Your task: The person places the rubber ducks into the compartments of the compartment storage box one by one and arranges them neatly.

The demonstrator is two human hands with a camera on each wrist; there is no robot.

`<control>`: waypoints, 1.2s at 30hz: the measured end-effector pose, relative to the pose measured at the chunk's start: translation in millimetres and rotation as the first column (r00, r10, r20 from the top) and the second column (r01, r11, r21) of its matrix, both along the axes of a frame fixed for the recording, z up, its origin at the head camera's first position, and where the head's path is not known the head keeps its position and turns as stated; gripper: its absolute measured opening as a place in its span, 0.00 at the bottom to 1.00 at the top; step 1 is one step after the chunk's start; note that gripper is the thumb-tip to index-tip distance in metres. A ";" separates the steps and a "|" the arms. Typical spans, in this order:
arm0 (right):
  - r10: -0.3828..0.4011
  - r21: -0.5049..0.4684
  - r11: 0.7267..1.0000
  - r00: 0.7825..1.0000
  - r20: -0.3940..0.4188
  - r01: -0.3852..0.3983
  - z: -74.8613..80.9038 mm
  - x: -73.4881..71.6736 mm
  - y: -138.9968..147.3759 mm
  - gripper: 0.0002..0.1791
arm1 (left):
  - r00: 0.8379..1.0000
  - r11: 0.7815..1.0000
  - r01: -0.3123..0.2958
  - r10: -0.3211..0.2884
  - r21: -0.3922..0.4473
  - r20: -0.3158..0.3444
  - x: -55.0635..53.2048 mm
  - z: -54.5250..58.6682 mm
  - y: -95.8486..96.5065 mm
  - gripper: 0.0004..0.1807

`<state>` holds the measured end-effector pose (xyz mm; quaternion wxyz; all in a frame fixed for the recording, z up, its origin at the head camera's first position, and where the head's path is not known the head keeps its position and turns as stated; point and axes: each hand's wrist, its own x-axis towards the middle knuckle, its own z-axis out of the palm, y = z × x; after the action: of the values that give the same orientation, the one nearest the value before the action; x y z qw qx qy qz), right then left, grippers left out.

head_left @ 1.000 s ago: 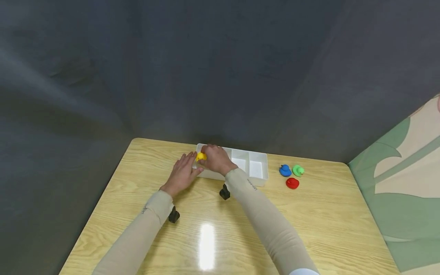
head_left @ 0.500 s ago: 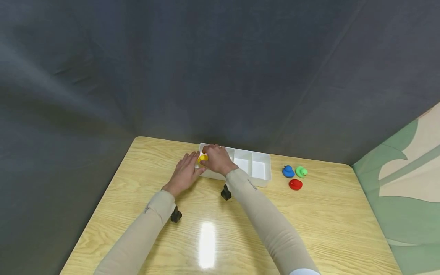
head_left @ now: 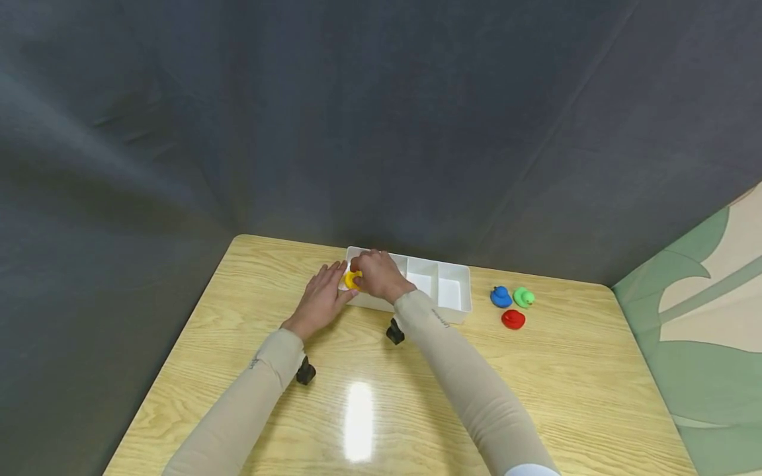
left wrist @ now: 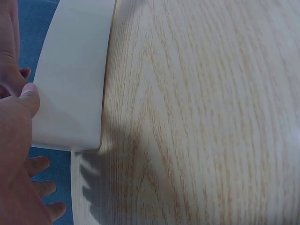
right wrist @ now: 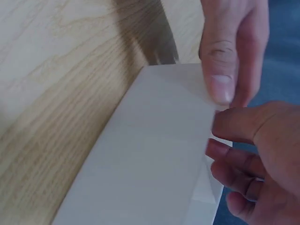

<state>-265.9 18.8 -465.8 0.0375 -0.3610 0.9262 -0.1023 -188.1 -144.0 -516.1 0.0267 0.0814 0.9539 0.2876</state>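
A white divided tray (head_left: 369, 303) lies along the table's far edge. My right hand (head_left: 381, 276) reaches into its leftmost compartment, holding a yellow toy duck (head_left: 351, 281) between thumb and fingers. Most of the duck is covered by that hand. At the tray's left end, my left hand (head_left: 320, 301) touches the corner with extended fingers. In the left wrist view its thumb (left wrist: 30, 99) rests against the top of the tray's front wall (left wrist: 70, 79). The right wrist view shows my right fingers (right wrist: 234, 168) dipping behind the tray wall (right wrist: 136, 145); the duck is hidden there.
Right of the tray sit a blue duck (head_left: 501, 297), a green duck (head_left: 524, 297) and a red duck (head_left: 513, 320) on the wooden table (head_left: 571, 370). A dark curtain (head_left: 381, 132) hangs right behind the table.
The yellow duck has turned and shifted slightly in the right fingers within the leftmost compartment. The left hand stays at the tray's corner. The head view has shifted a little.
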 end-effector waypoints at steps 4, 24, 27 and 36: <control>0.022 0.039 0.999 1.000 -0.015 -0.021 -4.8 1.6 -1.5 0.08 | 1.000 1.000 0.003 -0.003 0.002 0.001 0.6 -1.3 1.5 0.43; -0.094 0.156 0.983 0.995 -0.045 0.100 -10.0 -4.1 -7.1 0.08 | 1.000 1.000 -0.010 0.010 0.002 0.028 3.3 -1.8 4.6 0.42; -0.119 0.184 0.975 0.992 -0.030 0.122 -9.6 -5.2 -8.2 0.10 | 1.000 1.000 -0.007 0.007 0.000 0.026 3.3 -1.9 5.2 0.42; -0.148 0.227 0.962 0.988 -0.041 0.154 -6.2 -5.0 -9.4 0.11 | 1.000 1.000 0.002 -0.002 -0.004 0.023 3.2 -2.4 4.9 0.42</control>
<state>-270.9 9.4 -471.9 0.0599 -0.2837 0.9570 0.0070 -184.9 -139.0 -518.5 0.0383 0.0791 0.9540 0.2865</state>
